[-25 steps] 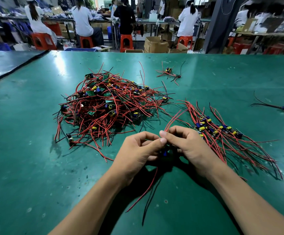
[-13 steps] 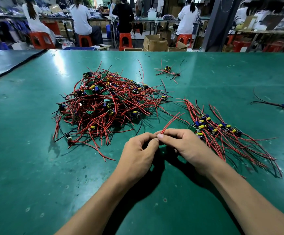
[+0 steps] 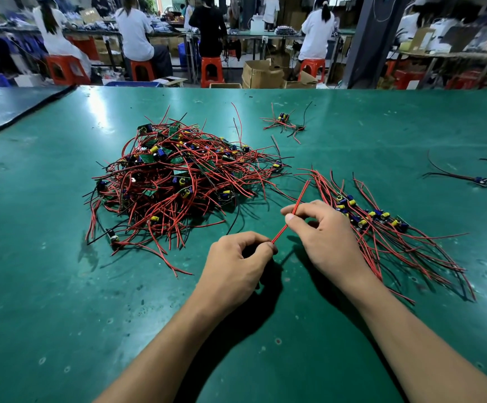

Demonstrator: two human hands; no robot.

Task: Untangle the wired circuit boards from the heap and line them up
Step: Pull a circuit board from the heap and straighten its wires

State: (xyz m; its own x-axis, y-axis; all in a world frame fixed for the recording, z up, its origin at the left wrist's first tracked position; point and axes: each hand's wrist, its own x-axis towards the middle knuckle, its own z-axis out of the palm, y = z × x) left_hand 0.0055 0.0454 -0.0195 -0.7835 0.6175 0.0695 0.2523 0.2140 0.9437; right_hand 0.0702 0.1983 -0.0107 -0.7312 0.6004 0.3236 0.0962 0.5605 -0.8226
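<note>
A tangled heap of small green circuit boards [image 3: 175, 181] is recorded left of centre on the green-topped table [image 3: 47, 286]. Each board carries yellow and blue cylindrical components and trails thin red and black wires, which cross one another and splay out over the table on all sides. To the right of the heap, a row of untangled boards [image 3: 381, 225] is laid out running diagonally away to the right, boards side by side, their wires combed roughly parallel toward the near right. Between the heap and the row, a thin red wire lead [image 3: 294, 206] is held taut and straight, slanting up and away. Its lower end is pinched by the left hand [image 3: 236, 263], whose fingers [image 3: 261, 247] are curled tightly inward; whether a board is enclosed there cannot be told. Higher on the lead, it is pinched between thumb and forefinger of the right hand [image 3: 326, 234], the remaining fingers [image 3: 323, 212] loosely bent just beside the near end of the row. A small loose cluster of boards [image 3: 284, 120] lies well beyond the heap, and a single wired board [image 3: 480, 179] lies apart at the far right. Behind the table, seated people on orange plastic stools [image 3: 210, 69] and brown cardboard boxes [image 3: 261, 74] are noted.
</note>
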